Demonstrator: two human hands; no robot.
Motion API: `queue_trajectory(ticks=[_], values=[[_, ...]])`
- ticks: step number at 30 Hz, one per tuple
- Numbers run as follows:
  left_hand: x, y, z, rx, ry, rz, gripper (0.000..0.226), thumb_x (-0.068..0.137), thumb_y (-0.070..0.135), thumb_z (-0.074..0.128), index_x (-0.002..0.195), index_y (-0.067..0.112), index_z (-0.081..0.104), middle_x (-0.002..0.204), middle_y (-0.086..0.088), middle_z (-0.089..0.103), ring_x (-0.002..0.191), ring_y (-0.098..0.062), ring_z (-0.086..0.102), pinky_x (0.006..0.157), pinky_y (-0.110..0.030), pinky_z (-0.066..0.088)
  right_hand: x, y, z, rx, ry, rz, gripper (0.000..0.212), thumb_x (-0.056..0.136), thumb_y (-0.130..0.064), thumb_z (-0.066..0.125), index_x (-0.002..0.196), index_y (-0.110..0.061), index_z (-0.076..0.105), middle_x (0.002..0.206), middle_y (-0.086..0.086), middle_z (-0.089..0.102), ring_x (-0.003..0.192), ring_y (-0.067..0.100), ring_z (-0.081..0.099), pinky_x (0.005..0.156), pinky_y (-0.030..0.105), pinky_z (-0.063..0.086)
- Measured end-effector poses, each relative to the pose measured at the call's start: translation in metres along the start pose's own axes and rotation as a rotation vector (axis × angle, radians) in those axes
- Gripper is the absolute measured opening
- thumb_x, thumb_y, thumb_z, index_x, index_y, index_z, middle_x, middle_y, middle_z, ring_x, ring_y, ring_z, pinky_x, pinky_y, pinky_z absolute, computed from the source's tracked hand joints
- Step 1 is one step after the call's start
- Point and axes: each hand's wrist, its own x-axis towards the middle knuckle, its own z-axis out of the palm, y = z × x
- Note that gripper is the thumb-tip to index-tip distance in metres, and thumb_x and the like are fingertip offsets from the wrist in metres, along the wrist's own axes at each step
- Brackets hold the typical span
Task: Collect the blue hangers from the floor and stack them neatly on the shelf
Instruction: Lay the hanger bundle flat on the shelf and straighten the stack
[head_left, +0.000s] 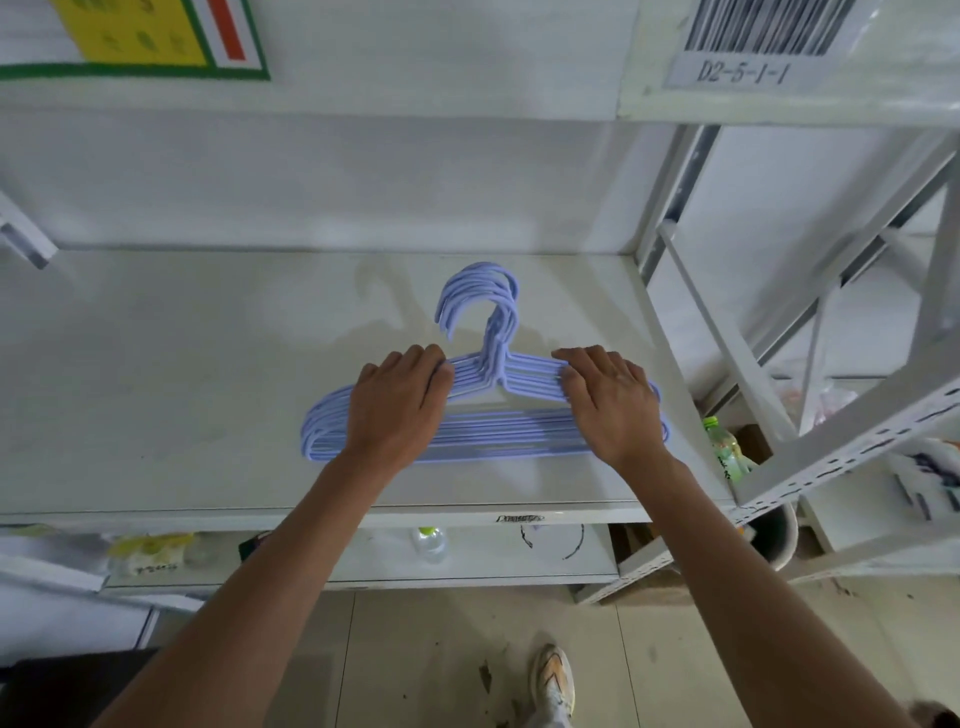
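Note:
A stack of several light blue hangers lies flat on the white shelf, hooks pointing toward the back wall. My left hand rests palm down on the left shoulder of the stack, fingers curled over its upper edge. My right hand lies on the right shoulder the same way, fingertips hooked over the upper wires. Both hands cover parts of the stack.
Another shelf with a barcode label hangs above. White metal uprights and braces stand to the right. A green-capped bottle sits lower right. The lower shelf holds a bottle and packets. My shoe is on the tiled floor.

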Motion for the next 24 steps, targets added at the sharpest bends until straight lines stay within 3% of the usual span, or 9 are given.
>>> queue_trajectory(ticks=[3,6,9,12,17,24], values=[[-0.006,0.001,-0.003,0.07,-0.035,0.114,0.045,0.098,0.026,0.025,0.105,0.005,0.064,0.1,-0.014,0.065,0.078,-0.037,0.06,0.063,-0.042,0.041,-0.003,-0.004,0.0,-0.099,-0.023,0.021,0.044,0.101,-0.03,0.021,0.114,-0.02,0.062,0.105,-0.001,0.063,0.1,0.026,0.057,0.094,0.034,0.037],[-0.01,0.006,-0.007,0.089,-0.055,0.075,0.042,0.1,0.023,0.029,0.11,0.004,0.065,0.099,-0.017,0.066,0.078,-0.039,0.062,0.063,-0.045,0.049,-0.005,-0.009,0.002,-0.064,-0.037,0.102,0.028,0.107,-0.023,0.032,0.111,-0.019,0.059,0.103,0.002,0.06,0.1,0.027,0.055,0.098,0.037,0.036],[-0.008,0.013,-0.01,0.055,-0.028,0.019,0.032,0.102,0.02,0.035,0.107,0.006,0.063,0.09,-0.016,0.065,0.074,-0.039,0.062,0.063,-0.049,0.052,-0.001,-0.014,0.006,-0.047,-0.045,0.139,0.027,0.108,-0.026,0.028,0.115,-0.021,0.054,0.106,-0.001,0.058,0.103,0.025,0.053,0.103,0.036,0.035],[-0.002,0.013,-0.011,0.05,-0.082,-0.022,0.049,0.103,0.03,0.02,0.113,0.007,0.063,0.095,-0.014,0.064,0.081,-0.038,0.061,0.068,-0.047,0.048,0.003,-0.015,0.006,-0.084,-0.05,0.123,0.028,0.108,-0.025,0.027,0.116,-0.02,0.053,0.106,0.0,0.057,0.102,0.024,0.052,0.101,0.035,0.035],[-0.013,0.012,-0.009,0.2,-0.122,0.117,0.052,0.102,0.022,0.014,0.122,0.006,0.06,0.111,-0.017,0.064,0.085,-0.037,0.058,0.067,-0.043,0.041,-0.006,-0.013,0.007,-0.124,-0.044,0.089,0.027,0.108,-0.025,0.028,0.11,-0.019,0.054,0.1,0.0,0.056,0.096,0.025,0.051,0.096,0.036,0.036],[-0.007,0.019,-0.007,0.178,-0.11,-0.051,0.071,0.097,0.036,-0.005,0.132,0.015,0.053,0.114,-0.007,0.061,0.098,-0.031,0.056,0.077,-0.042,0.035,-0.001,-0.014,0.006,-0.171,-0.063,0.038,0.029,0.109,-0.025,0.025,0.11,-0.017,0.053,0.097,-0.002,0.051,0.09,0.021,0.044,0.091,0.034,0.036]])
